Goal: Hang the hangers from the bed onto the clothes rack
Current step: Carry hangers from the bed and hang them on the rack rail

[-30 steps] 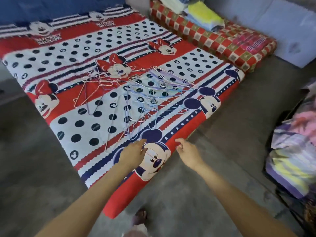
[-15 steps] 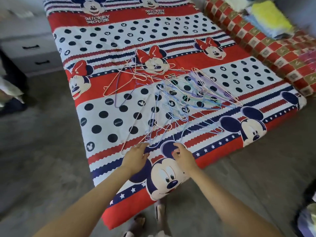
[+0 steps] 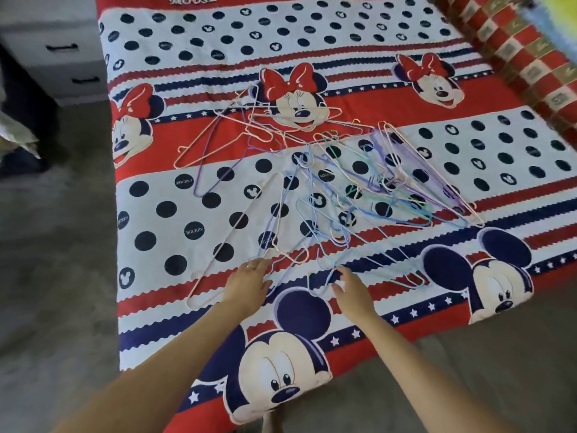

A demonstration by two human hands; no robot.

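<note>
A tangled pile of several thin wire hangers (image 3: 337, 189) in pink, purple, blue and white lies spread across the middle of the bed (image 3: 162, 232), which has a red, white and navy cartoon-mouse cover. My left hand (image 3: 248, 284) rests with fingers stretched on the near edge of the pile, touching a white hanger (image 3: 237, 242). My right hand (image 3: 351, 287) reaches the light blue hanger wires (image 3: 315, 276) at the near edge, fingers slightly bent over them. The clothes rack is out of view.
A grey drawer unit (image 3: 62, 51) stands at the far left beside the bed. A red checkered mattress (image 3: 524, 48) lies along the far right. Grey floor (image 3: 53, 276) surrounds the bed on the left and near side.
I have come closer to the bed and both hands have moved forward onto the near edge of the hanger pile. The view has turned left.
</note>
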